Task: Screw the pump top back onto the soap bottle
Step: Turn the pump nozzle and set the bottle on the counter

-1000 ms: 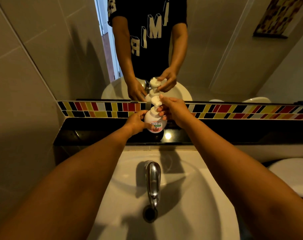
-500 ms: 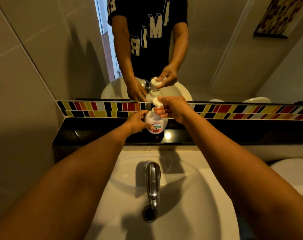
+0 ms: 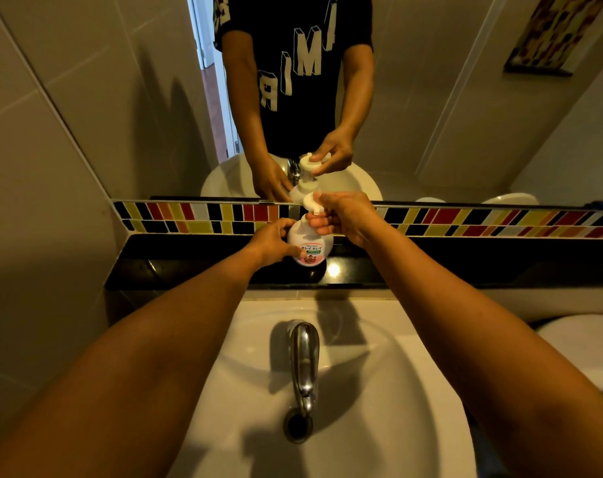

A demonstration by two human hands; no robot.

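A white soap bottle [image 3: 310, 241] with a pink label stands upright on the black ledge [image 3: 189, 267] behind the basin. My left hand [image 3: 270, 241] grips the bottle's body from the left. The white pump top [image 3: 312, 201] sits on the bottle's neck, and my right hand [image 3: 344, 215] is closed around it from the right, fingers wrapped at the collar. The collar itself is hidden by my fingers. The mirror above repeats both hands and the bottle.
A chrome tap [image 3: 304, 360] stands over the white basin [image 3: 379, 391] just below my arms. A strip of coloured tiles [image 3: 500, 222] runs behind the ledge. Tiled wall closes in on the left; a white toilet lid [image 3: 586, 343] lies at the right.
My right hand has turned around the pump top and dropped slightly, covering the neck more. The left hand and bottle have stayed in place on the ledge.
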